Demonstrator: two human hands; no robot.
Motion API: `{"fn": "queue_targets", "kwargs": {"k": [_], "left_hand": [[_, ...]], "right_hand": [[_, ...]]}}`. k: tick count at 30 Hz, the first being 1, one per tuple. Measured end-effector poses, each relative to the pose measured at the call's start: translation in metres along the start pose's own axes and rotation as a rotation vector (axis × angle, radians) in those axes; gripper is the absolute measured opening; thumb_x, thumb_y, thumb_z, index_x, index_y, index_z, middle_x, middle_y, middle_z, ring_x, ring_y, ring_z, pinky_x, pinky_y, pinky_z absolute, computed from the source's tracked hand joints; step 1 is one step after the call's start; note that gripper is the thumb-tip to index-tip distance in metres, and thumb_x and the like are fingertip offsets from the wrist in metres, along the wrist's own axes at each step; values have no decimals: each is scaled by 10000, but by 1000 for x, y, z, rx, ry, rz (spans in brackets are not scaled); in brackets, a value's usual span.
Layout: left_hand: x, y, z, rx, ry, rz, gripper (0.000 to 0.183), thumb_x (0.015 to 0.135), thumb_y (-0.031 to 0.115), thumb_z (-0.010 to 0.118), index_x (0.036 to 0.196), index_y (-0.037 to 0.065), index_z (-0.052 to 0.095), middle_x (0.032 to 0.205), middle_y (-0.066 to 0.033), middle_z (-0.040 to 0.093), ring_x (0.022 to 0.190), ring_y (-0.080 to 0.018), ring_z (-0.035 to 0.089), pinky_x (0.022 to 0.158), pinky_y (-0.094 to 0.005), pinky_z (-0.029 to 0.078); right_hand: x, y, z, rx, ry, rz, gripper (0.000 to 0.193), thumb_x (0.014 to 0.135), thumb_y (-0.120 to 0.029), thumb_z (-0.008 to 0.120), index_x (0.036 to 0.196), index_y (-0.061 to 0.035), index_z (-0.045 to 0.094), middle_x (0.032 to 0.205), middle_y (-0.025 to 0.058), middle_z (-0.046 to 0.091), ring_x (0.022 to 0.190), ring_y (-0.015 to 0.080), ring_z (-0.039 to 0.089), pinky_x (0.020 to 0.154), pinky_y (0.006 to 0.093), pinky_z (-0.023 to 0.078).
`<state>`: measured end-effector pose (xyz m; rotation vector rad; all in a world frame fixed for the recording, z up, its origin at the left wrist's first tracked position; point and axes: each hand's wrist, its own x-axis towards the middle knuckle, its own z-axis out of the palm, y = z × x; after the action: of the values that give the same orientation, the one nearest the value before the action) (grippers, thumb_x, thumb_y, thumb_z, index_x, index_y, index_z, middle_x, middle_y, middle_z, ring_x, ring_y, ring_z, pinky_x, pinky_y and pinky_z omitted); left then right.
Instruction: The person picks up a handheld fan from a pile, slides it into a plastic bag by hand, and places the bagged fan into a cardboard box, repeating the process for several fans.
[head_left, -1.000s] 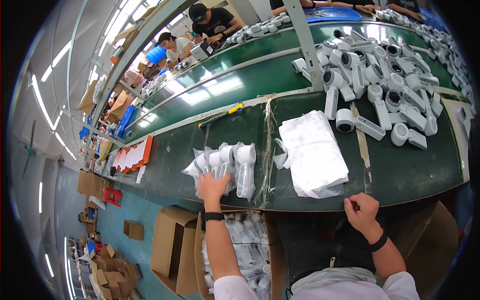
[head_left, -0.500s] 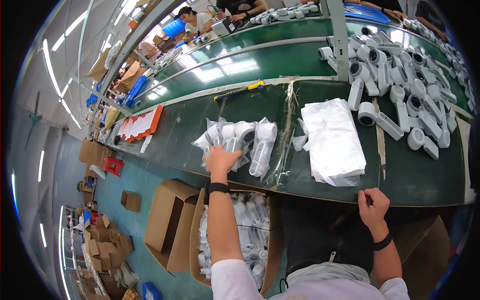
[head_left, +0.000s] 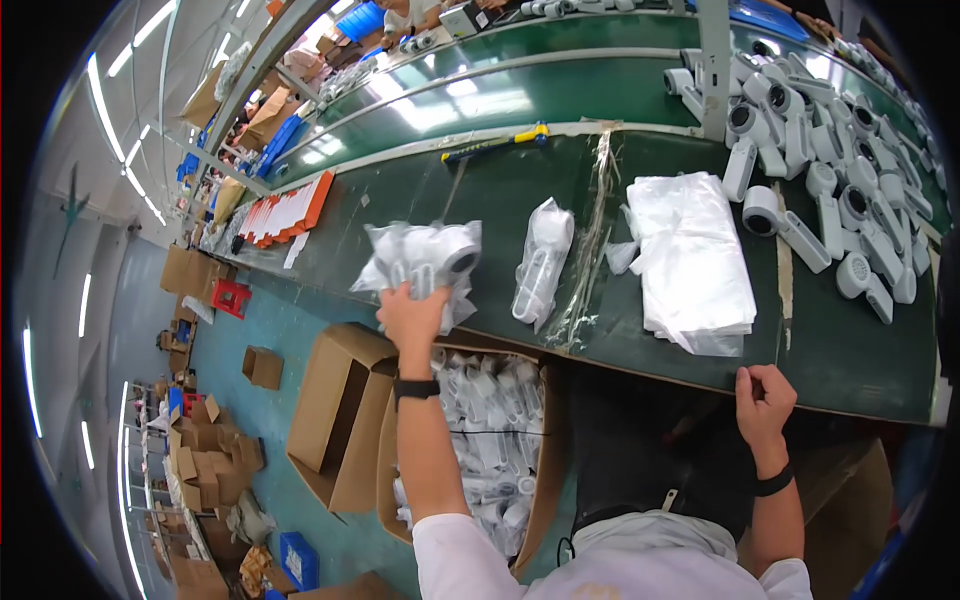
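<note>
Our left hand (head_left: 412, 312) clamps several bagged devices (head_left: 425, 262) at the counter (head_left: 600, 340) edge; slippery bags may slide loose. Our right hand (head_left: 765, 398) curls on that edge.

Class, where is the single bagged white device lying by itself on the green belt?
In the head view, the bagged device lies mid-belt, between the left hand and the stack of clear bags.

place: factory packing line | signs: long green conveyor belts (head_left: 560, 110) with workers seated along them; heaps of white plastic devices (head_left: 850, 190); stack of clear bags (head_left: 695, 260); open cardboard cartons (head_left: 340, 430) on floor; strip ceiling lights, probably a large hall
</note>
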<state>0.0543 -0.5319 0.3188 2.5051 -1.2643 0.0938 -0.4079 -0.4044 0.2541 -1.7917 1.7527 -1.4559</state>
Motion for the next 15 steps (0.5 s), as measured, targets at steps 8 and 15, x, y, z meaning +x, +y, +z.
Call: {"fn": "queue_targets", "kwargs": {"k": [8,15], "left_hand": [[-92,-181,-12,-28,307,-220,788,616,494,802,1144,-65,628,1270,-283,513,1145,-455,491,991,-515,391],[-236,-299,36,29,164,-827,819,622,492,799,1194,-61,605,1260,-280,514,1164,-442,494,1008,-506,387]], "right_hand": [[-1,2,0,14,-2,2,126,828,-10,682,747,-10,585,618,37,490,480,100,411,463,254,313],[-8,18,1,-41,-46,29,132,909,-49,636,803,-1,573,678,-11,468,601,50,402,531,225,325]]}}
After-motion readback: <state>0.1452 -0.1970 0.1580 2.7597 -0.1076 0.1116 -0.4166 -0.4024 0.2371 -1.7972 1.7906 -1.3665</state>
